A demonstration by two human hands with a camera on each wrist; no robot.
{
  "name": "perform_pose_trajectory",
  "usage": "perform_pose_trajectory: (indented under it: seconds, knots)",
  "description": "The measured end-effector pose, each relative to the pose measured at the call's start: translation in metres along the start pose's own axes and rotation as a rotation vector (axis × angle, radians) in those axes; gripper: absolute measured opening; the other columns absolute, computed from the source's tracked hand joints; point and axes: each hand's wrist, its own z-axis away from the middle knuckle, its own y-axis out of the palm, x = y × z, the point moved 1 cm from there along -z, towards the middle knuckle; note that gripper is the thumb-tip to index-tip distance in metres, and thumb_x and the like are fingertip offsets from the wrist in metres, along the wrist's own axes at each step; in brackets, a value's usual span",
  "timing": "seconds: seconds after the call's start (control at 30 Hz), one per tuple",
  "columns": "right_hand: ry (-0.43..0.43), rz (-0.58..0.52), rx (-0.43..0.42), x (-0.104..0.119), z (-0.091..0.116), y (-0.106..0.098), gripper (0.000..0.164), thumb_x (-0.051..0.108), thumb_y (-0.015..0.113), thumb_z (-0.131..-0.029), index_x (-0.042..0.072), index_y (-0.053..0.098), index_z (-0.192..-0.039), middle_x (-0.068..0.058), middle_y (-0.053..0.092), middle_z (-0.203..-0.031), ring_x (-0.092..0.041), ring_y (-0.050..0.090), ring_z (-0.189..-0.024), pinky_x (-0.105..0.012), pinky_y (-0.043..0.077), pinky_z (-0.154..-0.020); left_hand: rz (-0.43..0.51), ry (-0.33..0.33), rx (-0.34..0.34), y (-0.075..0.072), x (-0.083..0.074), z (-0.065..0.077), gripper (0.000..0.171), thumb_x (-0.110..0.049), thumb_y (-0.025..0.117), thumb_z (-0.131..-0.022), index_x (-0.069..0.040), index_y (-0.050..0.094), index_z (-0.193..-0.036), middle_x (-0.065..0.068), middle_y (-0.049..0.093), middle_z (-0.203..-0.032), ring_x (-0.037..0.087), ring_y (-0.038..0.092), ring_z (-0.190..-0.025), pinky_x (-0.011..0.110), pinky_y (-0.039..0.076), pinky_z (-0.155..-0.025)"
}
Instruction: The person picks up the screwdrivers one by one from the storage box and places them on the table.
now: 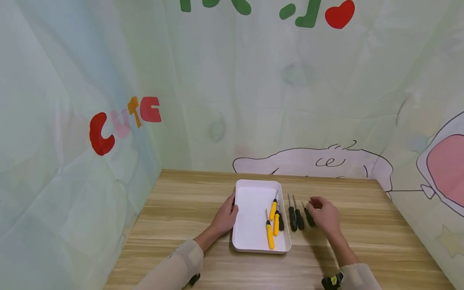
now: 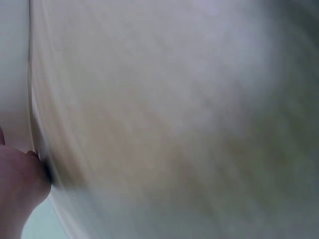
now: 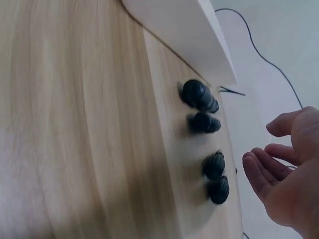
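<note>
A white tray (image 1: 250, 237) holds three yellow-handled screwdrivers (image 1: 270, 235) and a black-handled screwdriver (image 1: 281, 222) along its right side. My left hand (image 1: 224, 215) holds the tray's left edge, its thumb at the rim; the left wrist view is blurred and shows only part of this hand (image 2: 22, 181). To the right of the tray, several black-handled screwdrivers (image 1: 292, 219) lie on the table, tips pointing away. Over the rightmost ones hovers my right hand (image 1: 326, 215). In the right wrist view its fingers are loosely bent, with nothing between them, apart from the black handles (image 3: 214, 166).
The wood-grain table (image 1: 174, 201) ends at a printed cloth backdrop (image 1: 224, 100) behind and at both sides. A dark band with a device (image 1: 331, 280) sits at the right wrist.
</note>
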Motion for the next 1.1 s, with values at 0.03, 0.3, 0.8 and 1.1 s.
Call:
perform_pose_trajectory:
  seconds: [0.03, 0.3, 0.8, 1.1]
  knots:
    - [-0.007, -0.005, -0.001, 0.002, 0.000, 0.001, 0.034, 0.012, 0.068, -0.100, -0.008, 0.069, -0.127, -0.022, 0.075, -0.116, -0.036, 0.071, -0.108, -0.039, 0.058, -0.092, -0.002, -0.002, -0.001, 0.000, 0.000, 0.000, 0.054, -0.003, 0.040, -0.111, 0.012, 0.027, -0.161, 0.031, 0.034, -0.165, 0.042, 0.033, -0.154, 0.054, 0.029, -0.125]
    - [-0.043, -0.021, 0.033, 0.014, -0.001, 0.012, 0.035, 0.014, 0.067, -0.101, -0.007, 0.068, -0.130, -0.021, 0.075, -0.118, -0.037, 0.071, -0.112, -0.051, 0.055, -0.099, 0.000, -0.015, -0.001, 0.001, 0.000, 0.000, 0.054, -0.002, 0.038, -0.111, 0.011, 0.027, -0.162, 0.029, 0.033, -0.166, 0.040, 0.031, -0.155, 0.054, 0.028, -0.125]
    - [-0.027, -0.113, 0.118, 0.034, -0.002, 0.034, 0.042, 0.018, 0.066, -0.104, -0.005, 0.064, -0.139, -0.022, 0.069, -0.132, -0.038, 0.067, -0.122, -0.053, 0.053, -0.106, 0.050, -0.007, -0.059, -0.002, 0.001, 0.001, 0.052, 0.001, 0.039, -0.110, 0.012, 0.031, -0.160, 0.029, 0.036, -0.164, 0.040, 0.034, -0.153, 0.055, 0.030, -0.124]
    - [-0.030, -0.094, 0.225, 0.044, 0.003, 0.050, 0.048, 0.020, 0.067, -0.104, -0.005, 0.059, -0.144, -0.023, 0.064, -0.140, -0.040, 0.065, -0.126, -0.053, 0.054, -0.105, 0.025, 0.015, -0.067, -0.001, 0.000, 0.001, 0.053, 0.004, 0.041, -0.107, 0.011, 0.033, -0.160, 0.029, 0.039, -0.163, 0.040, 0.037, -0.151, 0.055, 0.032, -0.123]
